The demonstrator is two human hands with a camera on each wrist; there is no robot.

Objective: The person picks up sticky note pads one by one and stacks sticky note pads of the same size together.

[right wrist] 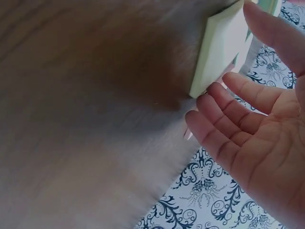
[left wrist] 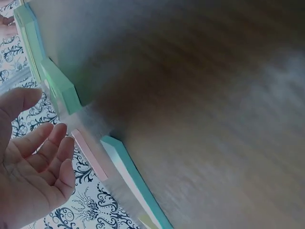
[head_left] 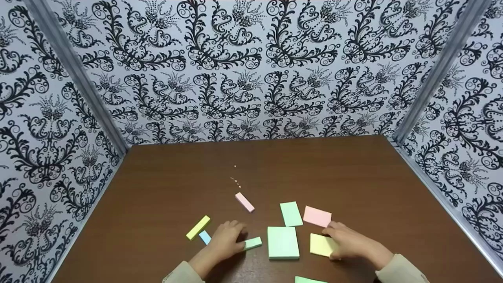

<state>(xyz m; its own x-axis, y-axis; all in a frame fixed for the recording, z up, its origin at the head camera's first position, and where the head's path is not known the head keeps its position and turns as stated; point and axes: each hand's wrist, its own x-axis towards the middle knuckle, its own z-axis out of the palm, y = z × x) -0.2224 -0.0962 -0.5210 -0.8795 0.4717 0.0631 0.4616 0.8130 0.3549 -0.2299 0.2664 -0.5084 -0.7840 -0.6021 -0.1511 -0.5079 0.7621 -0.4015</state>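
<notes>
Fingers of the right hand [head_left: 351, 241] framed a yellow pad [head_left: 320, 244]; the left hand [head_left: 224, 243] was at a green bar [head_left: 253, 243]

Watching from a distance through the worn cameras, I saw a brown worktop [head_left: 353, 165], its far edge along a patterned wall [head_left: 243, 78]. Well apart from that edge lay a square green pad [head_left: 283, 241], between the hands.

To its right, the yellow pad lay between the right index finger, at the pad's far side, and the thumb, at its near side. As far as the hand let me see, its long axis ran left from the palm, toward the square pad. The finger gap was about as wide as the yellow pad; I could not tell whether the tips pressed it.

On the other side, the green bar extended rightward from the left thumb, rising slightly toward the far edge, its free end just beside the square pad. The left fingers curved loosely, wide of the thumb; contact with the bar was unclear to me.

I judged that what counted was this line: each piece beside its nearer hand, both long axes leading to the square pad.
</notes>
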